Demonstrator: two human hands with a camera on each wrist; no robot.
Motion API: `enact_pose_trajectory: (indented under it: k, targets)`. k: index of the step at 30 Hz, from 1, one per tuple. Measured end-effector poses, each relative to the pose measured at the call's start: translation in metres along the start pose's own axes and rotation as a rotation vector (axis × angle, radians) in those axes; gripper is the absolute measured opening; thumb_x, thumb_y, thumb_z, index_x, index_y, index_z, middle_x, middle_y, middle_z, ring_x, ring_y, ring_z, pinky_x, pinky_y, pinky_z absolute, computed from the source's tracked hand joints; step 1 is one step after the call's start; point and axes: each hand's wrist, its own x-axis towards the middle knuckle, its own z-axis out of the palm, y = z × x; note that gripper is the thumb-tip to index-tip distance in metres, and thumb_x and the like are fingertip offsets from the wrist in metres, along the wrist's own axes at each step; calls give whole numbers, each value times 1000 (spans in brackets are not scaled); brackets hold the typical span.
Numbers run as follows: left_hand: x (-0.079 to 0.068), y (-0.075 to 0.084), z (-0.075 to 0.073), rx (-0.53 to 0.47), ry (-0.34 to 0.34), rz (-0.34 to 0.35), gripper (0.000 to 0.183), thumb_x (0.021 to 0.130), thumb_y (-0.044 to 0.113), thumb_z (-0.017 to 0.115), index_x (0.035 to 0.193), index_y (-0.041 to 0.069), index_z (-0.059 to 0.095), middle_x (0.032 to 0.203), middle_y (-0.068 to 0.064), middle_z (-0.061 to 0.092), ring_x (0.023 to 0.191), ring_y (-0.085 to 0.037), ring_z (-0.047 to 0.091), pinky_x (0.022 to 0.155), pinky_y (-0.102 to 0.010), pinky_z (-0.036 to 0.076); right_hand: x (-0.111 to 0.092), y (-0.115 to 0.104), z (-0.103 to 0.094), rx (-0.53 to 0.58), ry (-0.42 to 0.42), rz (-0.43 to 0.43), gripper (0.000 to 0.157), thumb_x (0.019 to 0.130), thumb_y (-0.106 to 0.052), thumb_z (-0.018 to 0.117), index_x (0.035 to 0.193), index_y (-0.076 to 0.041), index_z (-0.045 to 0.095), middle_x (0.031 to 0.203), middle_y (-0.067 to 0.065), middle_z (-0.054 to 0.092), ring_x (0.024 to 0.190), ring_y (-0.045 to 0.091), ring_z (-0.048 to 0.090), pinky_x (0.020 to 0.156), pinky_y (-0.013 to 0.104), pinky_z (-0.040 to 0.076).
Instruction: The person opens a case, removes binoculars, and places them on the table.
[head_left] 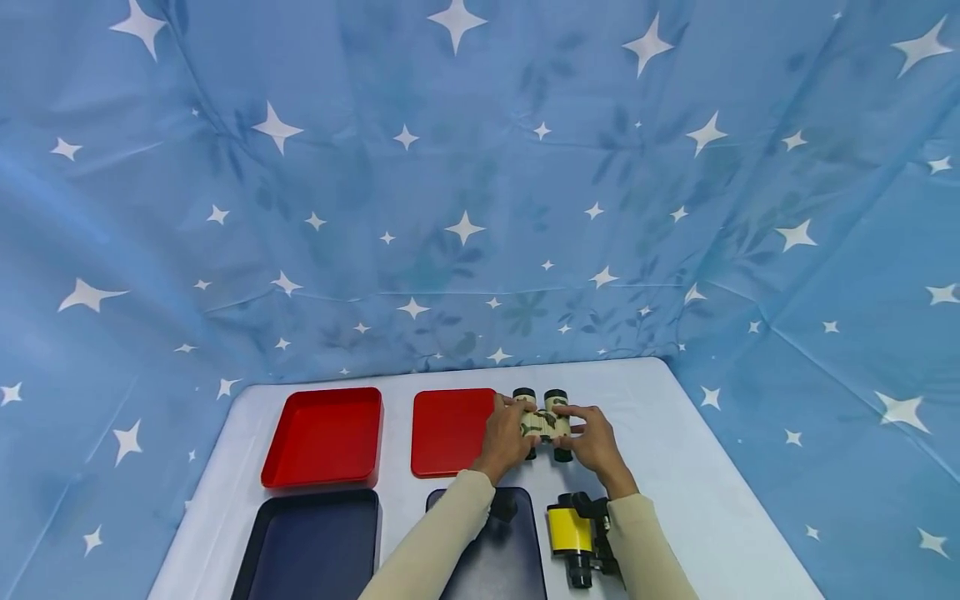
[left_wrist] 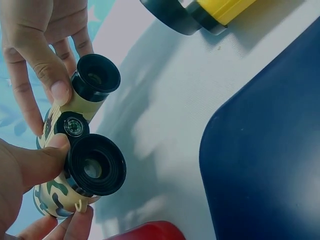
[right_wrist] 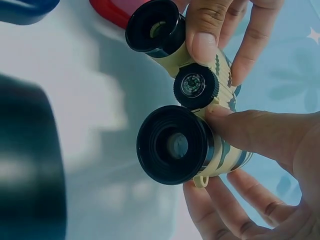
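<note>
Camouflage-patterned binoculars [head_left: 542, 425] with black eyecups are held between both hands, at the right of the red lid-like tray. My left hand [head_left: 506, 435] grips the left barrel, its thumb by the compass dial [left_wrist: 74, 126] between the eyepieces. On the other barrel, my right hand [head_left: 596, 439] has its thumb on the near side and its fingers curled round the outside. Both eyepieces [right_wrist: 172, 145] point back toward me in the wrist views. A shadow of the binoculars and hands falls on the white table [left_wrist: 165, 100].
Yellow-and-black binoculars [head_left: 570, 530] lie near my right forearm. A dark blue tray [head_left: 517, 575] sits under my left forearm, with a black object [head_left: 504, 505] at its far end. Leftward are two red trays [head_left: 378, 442] [head_left: 442, 472] and another dark blue tray [head_left: 258, 542].
</note>
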Motion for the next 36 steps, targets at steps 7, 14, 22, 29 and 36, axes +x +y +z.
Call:
enact_pose_trajectory:
  k: [7,14,22,29,36]
  targets:
    - [0,-3,6,6,-18,-1,47,89,15,87,134,17,72,140,-15,53,117,-28,60,99,-46,56,3,7,2,-4,-1,15,60,82,9,85,137,-14,73,142,25,53,119,45,68,83,45,64]
    - [2,-8,12,15,-21,13,46,90,15,86,134,14,72,137,-16,55,117,-29,61,102,-47,56,6,9,5,-8,5,27,58,82,10,84,136,-12,73,141,26,54,118,45,67,82,45,64]
    - [3,-9,15,16,-27,16,46,90,14,85,135,14,72,137,-16,57,120,-29,60,102,-47,57,7,13,6,-24,6,47,57,82,10,83,134,-12,75,141,27,54,116,42,68,78,43,63]
    - [2,-13,17,10,-34,9,47,91,14,85,135,14,72,138,-16,57,122,-30,61,103,-47,58,9,17,9,-16,5,66,56,83,10,82,133,-13,75,143,26,53,116,41,68,78,42,62]
    - [2,-14,17,-2,-39,5,48,92,13,84,137,16,70,141,-15,56,124,-30,61,105,-48,57,9,17,7,-29,9,68,56,84,9,81,135,-14,74,146,27,53,121,45,67,82,46,62]
